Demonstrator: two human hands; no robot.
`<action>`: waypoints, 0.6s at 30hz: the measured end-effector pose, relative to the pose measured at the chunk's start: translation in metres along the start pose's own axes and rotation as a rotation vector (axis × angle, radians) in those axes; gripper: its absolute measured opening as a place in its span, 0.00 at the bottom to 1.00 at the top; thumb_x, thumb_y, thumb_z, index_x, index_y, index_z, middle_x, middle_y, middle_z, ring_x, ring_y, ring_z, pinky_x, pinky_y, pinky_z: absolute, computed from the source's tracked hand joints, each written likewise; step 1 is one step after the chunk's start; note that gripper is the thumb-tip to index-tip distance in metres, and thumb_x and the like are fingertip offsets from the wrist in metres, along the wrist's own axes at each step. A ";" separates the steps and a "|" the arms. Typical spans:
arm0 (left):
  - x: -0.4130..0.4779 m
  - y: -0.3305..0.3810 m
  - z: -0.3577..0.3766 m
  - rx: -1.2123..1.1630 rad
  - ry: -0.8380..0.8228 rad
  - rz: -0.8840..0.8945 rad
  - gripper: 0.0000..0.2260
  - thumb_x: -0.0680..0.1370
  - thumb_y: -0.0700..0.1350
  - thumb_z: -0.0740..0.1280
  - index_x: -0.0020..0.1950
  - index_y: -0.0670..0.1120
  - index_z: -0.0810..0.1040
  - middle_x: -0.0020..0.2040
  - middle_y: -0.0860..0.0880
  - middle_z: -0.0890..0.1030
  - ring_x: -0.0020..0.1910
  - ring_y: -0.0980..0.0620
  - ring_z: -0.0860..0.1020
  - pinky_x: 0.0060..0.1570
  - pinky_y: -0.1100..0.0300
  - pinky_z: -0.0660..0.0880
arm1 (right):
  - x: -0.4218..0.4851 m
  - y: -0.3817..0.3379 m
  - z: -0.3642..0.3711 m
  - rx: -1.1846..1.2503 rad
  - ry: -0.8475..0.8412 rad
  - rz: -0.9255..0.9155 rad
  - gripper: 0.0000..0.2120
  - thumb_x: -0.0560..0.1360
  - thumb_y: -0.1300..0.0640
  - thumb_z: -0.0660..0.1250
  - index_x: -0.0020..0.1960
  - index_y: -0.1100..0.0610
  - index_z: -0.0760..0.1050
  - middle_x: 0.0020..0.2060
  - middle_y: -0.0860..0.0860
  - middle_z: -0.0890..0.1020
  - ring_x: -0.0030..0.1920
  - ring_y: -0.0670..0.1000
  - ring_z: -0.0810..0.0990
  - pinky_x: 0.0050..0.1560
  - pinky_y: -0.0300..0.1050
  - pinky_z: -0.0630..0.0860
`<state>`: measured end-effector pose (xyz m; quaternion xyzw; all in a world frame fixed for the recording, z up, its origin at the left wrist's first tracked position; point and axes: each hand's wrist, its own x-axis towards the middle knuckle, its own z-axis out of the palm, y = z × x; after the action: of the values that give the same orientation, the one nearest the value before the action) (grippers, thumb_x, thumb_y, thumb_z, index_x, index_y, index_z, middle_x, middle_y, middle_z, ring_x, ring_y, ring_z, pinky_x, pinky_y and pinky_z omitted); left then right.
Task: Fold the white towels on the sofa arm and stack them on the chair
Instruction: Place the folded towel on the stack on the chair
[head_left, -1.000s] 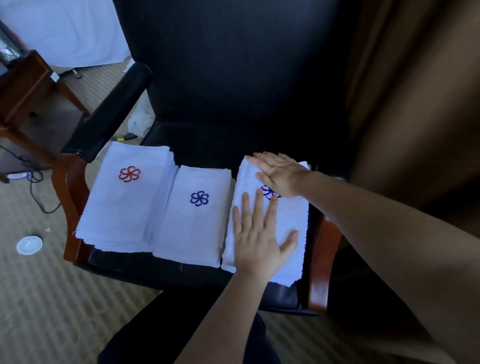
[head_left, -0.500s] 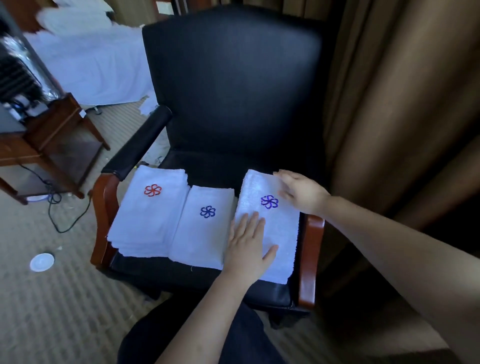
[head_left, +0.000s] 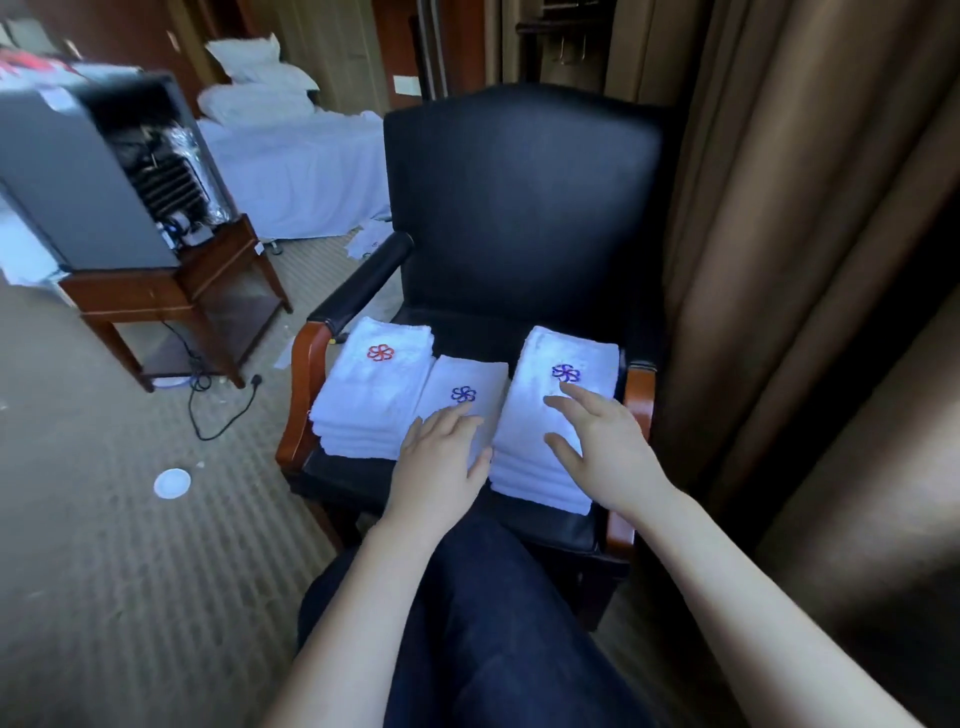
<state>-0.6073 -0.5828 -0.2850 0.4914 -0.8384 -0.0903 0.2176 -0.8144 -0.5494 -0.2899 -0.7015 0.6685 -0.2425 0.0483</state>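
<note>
Squaring the towel stacks on the black armchair (head_left: 519, 218).
Left hand (head_left: 441, 457) and right hand (head_left: 602, 452), both released, should press the purple-flower stack (head_left: 550, 415) beneath the right palm evenly.

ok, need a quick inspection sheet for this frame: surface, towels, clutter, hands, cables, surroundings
Surface: black armchair seat, wooden arms.
Job's things: three folded white towel stacks side by side: red-flower stack, blue-flower stack, purple-flower stack.
Clutter: small white dish on carpet.
Grippers: left hand open over blue-flower stack; right hand open over purple-flower stack; contact unclear.
Cables: black cord with plug on floor.
Surroundings: mini fridge on wooden stand, bed, curtains.
</note>
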 end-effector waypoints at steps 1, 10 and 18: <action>-0.013 -0.002 -0.007 0.007 0.007 -0.002 0.17 0.80 0.47 0.64 0.68 0.45 0.74 0.73 0.50 0.69 0.72 0.49 0.66 0.74 0.51 0.56 | -0.013 -0.008 0.000 0.024 0.018 0.002 0.21 0.78 0.53 0.66 0.69 0.56 0.72 0.71 0.56 0.70 0.70 0.57 0.69 0.71 0.57 0.63; -0.079 -0.019 -0.040 0.067 0.150 -0.090 0.14 0.78 0.46 0.68 0.63 0.46 0.79 0.65 0.50 0.77 0.65 0.48 0.73 0.69 0.49 0.64 | -0.059 -0.058 0.008 0.098 0.037 -0.090 0.19 0.76 0.57 0.68 0.66 0.58 0.75 0.65 0.54 0.76 0.66 0.57 0.73 0.70 0.60 0.66; -0.112 -0.045 -0.073 0.142 0.290 -0.197 0.12 0.77 0.45 0.68 0.59 0.46 0.80 0.62 0.50 0.79 0.61 0.48 0.76 0.64 0.47 0.70 | -0.039 -0.108 0.023 0.144 0.001 -0.216 0.18 0.78 0.50 0.62 0.65 0.56 0.76 0.62 0.51 0.79 0.62 0.55 0.76 0.69 0.52 0.66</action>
<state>-0.4914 -0.5041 -0.2673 0.5932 -0.7503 0.0200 0.2911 -0.7057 -0.5072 -0.2781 -0.7640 0.5698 -0.2940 0.0718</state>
